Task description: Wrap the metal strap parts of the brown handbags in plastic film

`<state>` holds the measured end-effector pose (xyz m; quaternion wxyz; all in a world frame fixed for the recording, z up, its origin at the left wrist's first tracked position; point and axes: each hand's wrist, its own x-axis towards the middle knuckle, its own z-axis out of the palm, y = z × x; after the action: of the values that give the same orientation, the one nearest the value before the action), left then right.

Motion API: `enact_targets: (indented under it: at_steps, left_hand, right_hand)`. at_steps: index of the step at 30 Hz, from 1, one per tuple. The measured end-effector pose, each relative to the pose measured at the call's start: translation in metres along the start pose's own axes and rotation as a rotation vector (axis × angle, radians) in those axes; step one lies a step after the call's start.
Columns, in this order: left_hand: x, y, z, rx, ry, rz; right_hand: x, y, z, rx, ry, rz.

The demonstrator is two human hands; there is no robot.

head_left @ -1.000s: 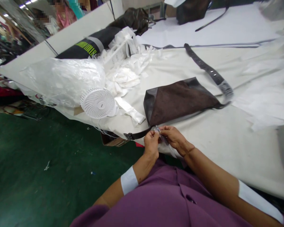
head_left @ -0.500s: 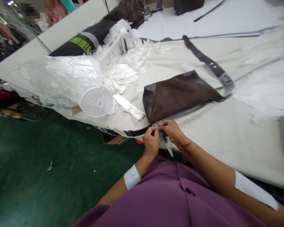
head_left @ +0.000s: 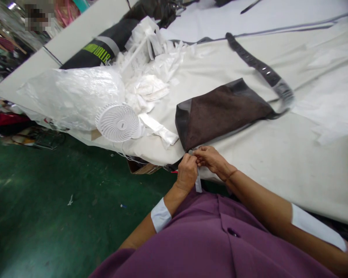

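A dark brown bag [head_left: 220,116] with black corners lies on the table. At its near corner, by the table edge, my left hand [head_left: 187,172] and my right hand [head_left: 211,159] are pinched close together. Both fingers' tips are closed on a thin translucent strip [head_left: 198,183], whose loose end hangs below them. A small greyish piece shows between the fingertips; its kind is unclear. The short black strap [head_left: 172,166] from this corner is mostly hidden behind my left hand. From the far end runs a long dark strap [head_left: 255,63] with metal-ringed holes, partly wrapped in clear film.
A white fan [head_left: 118,122] stands left of the bag at the edge. Behind it are clear plastic sheeting [head_left: 72,98], crumpled white wrapping [head_left: 147,90] and a black roll [head_left: 89,54] with green lettering. White sheets [head_left: 333,92] lie at right.
The black strap with its buckle, which stretched left along the table edge, has dropped mostly out of sight behind my left hand. The strip's end now hangs straighter down. The view has shifted slightly.
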<state>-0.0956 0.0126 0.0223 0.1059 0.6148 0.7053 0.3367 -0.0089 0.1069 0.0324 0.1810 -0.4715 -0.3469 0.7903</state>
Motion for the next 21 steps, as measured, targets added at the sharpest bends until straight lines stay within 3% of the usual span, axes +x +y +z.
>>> enact_targets:
  at_steps: [2, 7, 9, 11, 13, 15, 18, 21]
  left_hand:
    - [0.0, 0.004, 0.0, -0.132, 0.035, -0.124]
    - [-0.003, 0.019, 0.008, -0.683, 0.198, -0.635]
    - [-0.011, 0.025, 0.01, -0.822, 0.206, -0.758]
    - [-0.026, 0.03, 0.007, -0.869, 0.083, -0.836]
    - [-0.042, 0.032, -0.001, -0.88, -0.139, -0.863]
    - [-0.054, 0.033, -0.012, -0.9, -0.23, -0.837]
    - [-0.05, 0.032, -0.021, -1.037, -0.062, -0.847]
    - [-0.026, 0.029, -0.013, -1.22, 0.043, -0.969]
  right_hand:
    - [0.003, 0.0, 0.001, -0.006, 0.025, 0.024]
    - [0.01, 0.002, 0.0, 0.026, -0.019, 0.036]
    - [0.01, 0.005, -0.001, 0.039, -0.019, 0.011]
    - [0.01, 0.007, -0.003, 0.055, -0.013, -0.016]
    - [0.01, 0.008, -0.007, 0.065, -0.018, -0.033]
    - [0.008, 0.008, -0.011, 0.067, -0.055, -0.023]
    - [0.009, 0.005, -0.017, 0.077, -0.148, 0.005]
    - [0.013, 0.003, -0.018, 0.077, -0.156, 0.004]
